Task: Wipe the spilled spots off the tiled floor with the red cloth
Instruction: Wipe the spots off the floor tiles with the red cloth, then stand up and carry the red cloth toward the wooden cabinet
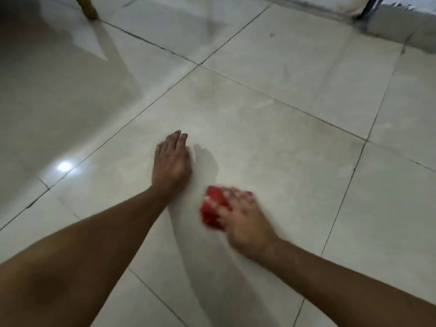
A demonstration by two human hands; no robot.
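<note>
The red cloth (213,207) lies bunched on a pale tile of the floor (271,149), low in the middle of the view. My right hand (243,220) lies on top of it with fingers spread and presses it down; the hand and cloth are motion-blurred. My left hand (172,161) rests flat on the same tile, fingers straight, to the upper left of the cloth and apart from it. A faint dull smear (212,93) shows on the far part of this tile. Small dark marks (286,72) sit on the tile beyond.
A wooden furniture leg (88,8) stands at the top left. A pale edge with a dark leg (365,8) and a grey ledge (405,27) run along the top right. Dark grout lines cross the glossy tiles, and a light glare (64,166) shines at the left.
</note>
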